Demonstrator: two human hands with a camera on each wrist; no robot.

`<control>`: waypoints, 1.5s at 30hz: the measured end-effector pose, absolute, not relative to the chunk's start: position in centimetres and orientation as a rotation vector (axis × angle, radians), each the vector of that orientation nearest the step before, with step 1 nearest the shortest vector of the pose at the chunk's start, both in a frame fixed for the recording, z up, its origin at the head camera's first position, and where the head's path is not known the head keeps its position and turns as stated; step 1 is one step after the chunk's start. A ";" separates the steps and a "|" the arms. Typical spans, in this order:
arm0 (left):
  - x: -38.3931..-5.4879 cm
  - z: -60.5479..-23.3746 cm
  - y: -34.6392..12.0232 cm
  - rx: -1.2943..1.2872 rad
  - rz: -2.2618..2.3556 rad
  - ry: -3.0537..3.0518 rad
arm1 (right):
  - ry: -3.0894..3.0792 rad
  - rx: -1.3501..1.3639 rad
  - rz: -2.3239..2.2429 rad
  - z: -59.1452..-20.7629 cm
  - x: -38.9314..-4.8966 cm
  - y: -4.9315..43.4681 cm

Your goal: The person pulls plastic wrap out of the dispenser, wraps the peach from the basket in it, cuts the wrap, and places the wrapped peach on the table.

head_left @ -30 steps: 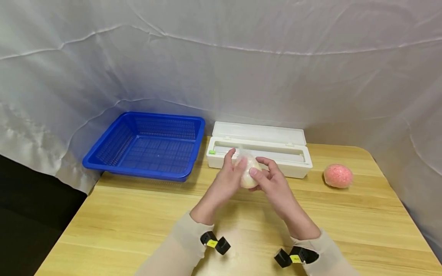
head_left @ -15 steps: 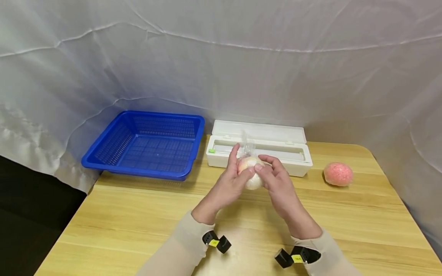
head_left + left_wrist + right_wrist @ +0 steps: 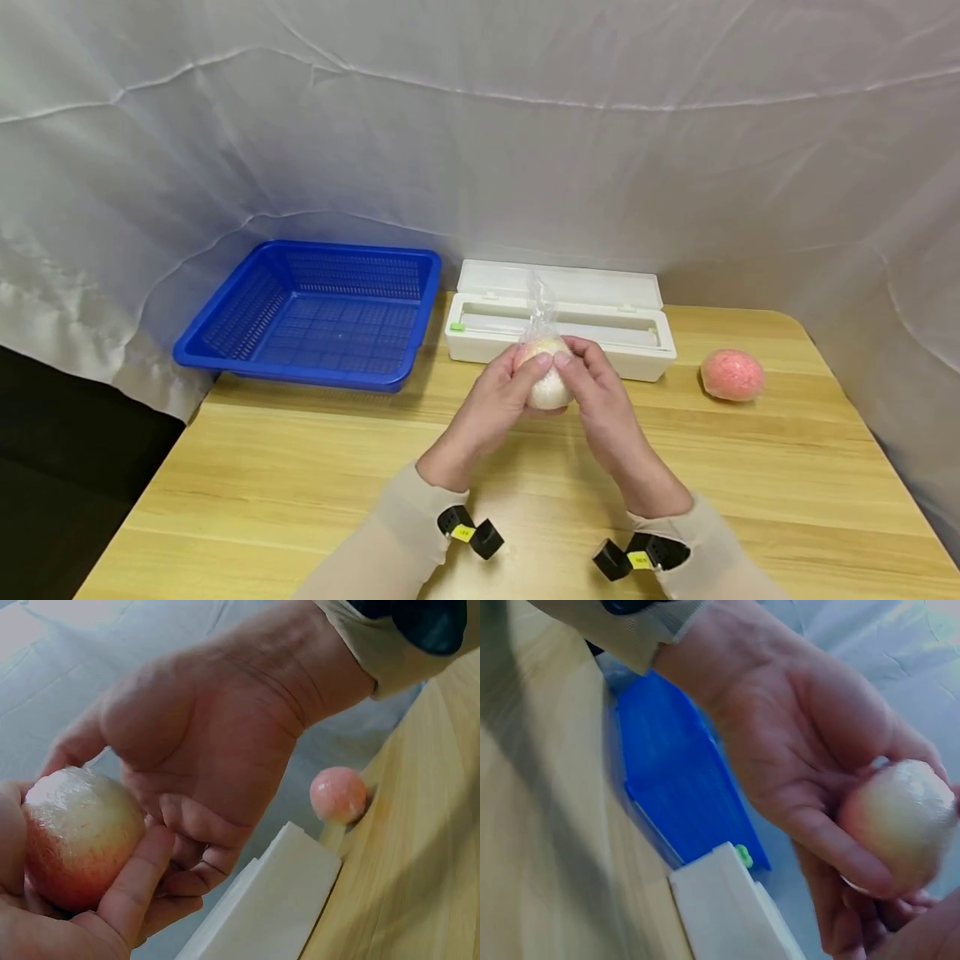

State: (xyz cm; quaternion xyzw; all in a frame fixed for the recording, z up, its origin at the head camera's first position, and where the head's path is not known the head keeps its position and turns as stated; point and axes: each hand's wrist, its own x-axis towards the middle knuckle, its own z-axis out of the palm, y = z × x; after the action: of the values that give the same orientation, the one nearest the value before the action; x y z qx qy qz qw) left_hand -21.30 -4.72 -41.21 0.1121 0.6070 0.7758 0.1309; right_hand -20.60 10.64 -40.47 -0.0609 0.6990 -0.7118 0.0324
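Between both hands is a round, pale-yellow and red peach-like fruit [image 3: 551,387], wrapped in shiny clear plastic film. A loose, gathered end of the film [image 3: 541,307] sticks up from its far side. My left hand [image 3: 486,410] holds the fruit from the left, its thumb on the near top. From the other side my right hand [image 3: 609,412] grips it, and the two thumb tips nearly meet. In the left wrist view the fruit [image 3: 84,838] shows its red lower side. The right wrist view has the fruit [image 3: 900,825] against curled fingers of the left hand [image 3: 802,742].
Behind the hands stands a white film dispenser box [image 3: 558,337] with its lid raised and a green slider at its left end. A blue plastic basket [image 3: 300,367] is at the back left. A pink round fruit [image 3: 732,375] lies right of the box.
The fruit has been turned in the hands, and the loose film end has come into view standing upward. Both thumbs have come together on the near side. The things on the table stay put.
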 end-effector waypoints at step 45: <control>-21.4 -41.4 -5.2 0.342 2.078 1.887 | 2.300 0.053 -2.176 -41.2 -21.0 9.7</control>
State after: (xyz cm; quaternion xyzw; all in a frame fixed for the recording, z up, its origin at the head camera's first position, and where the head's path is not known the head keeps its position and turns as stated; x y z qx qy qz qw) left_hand -21.41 -5.24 -41.41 0.1193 0.6592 0.7258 0.1562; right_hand -20.95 9.70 -41.20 0.0169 0.7263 -0.6871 -0.0124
